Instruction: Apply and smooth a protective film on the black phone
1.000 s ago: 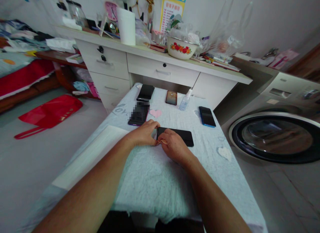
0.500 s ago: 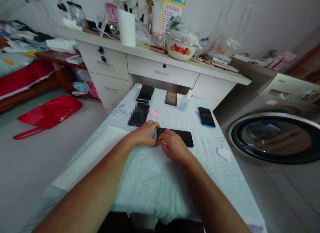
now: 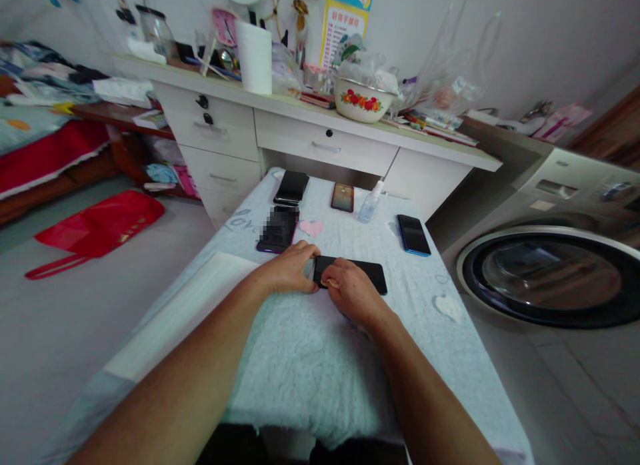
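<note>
A black phone [image 3: 373, 273] lies flat on the pale cloth that covers the table [image 3: 300, 358]. Thumb and fingers of my left hand [image 3: 295, 265] grip its left end at the edges. Over the phone's left half is my right hand [image 3: 350, 288], its fingers closed round a small orange-tan cloth [image 3: 330, 283] that touches the screen. Part of the phone is hidden under the right hand. A dark phone with a purple edge [image 3: 280, 232] rests just beyond my left hand.
Farther back are a stacked black phone [image 3: 291, 187], a brown phone [image 3: 343, 196] and a clear spray bottle [image 3: 370, 204]. At the right lies a blue-edged phone [image 3: 414, 234]. A white desk [image 3: 295, 128] borders the far side, a washing machine [image 3: 565, 218] the right.
My right hand has shifted slightly to the right along the phone with the small cloth, uncovering more of the phone's left end. My left hand has stayed at that end.
</note>
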A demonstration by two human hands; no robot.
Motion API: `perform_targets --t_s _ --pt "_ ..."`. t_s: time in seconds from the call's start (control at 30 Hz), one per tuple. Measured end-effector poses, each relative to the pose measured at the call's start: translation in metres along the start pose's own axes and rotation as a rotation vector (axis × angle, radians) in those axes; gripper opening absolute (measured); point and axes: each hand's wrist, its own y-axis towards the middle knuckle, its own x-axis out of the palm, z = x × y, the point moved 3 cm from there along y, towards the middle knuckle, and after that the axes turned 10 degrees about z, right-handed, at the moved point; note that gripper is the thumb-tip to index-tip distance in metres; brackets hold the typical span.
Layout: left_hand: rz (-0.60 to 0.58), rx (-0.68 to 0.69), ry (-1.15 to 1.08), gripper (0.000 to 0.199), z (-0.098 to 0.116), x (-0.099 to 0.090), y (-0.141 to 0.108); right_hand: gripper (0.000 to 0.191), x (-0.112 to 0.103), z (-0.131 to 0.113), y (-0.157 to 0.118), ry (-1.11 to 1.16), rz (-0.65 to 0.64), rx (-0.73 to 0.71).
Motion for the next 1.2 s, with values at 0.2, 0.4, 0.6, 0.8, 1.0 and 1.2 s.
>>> perform_targets --t_s 0.2,0.4,0.6,0.8,1.0,1.2 --pt "0.02 0.015 -0.016 0.054 0.0 0.0 0.0 0.02 0.005 -0.003 0.002 0.019 0.034 -0.023" --pt "0.022 0.017 -0.01 0.055 -0.001 0.001 0.0 0.019 0.01 -0.008 0.002 0.013 0.033 -0.062" --pt "0.027 0.034 -0.008 0.055 -0.005 0.002 0.0 0.02 0.008 -0.008 0.001 0.006 0.018 -0.032" --pt "0.009 0.006 -0.009 0.056 -0.002 0.0 0.0 0.021 0.0 -0.004 -0.001 -0.044 0.0 0.008" --pt "0.002 -0.006 -0.005 0.058 -0.001 -0.001 0.0 0.019 -0.002 -0.002 -0.002 -0.066 0.004 0.012" --pt "-0.001 0.0 -0.005 0.057 -0.001 -0.001 0.0 0.019 0.002 -0.005 -0.001 -0.042 0.016 -0.021"
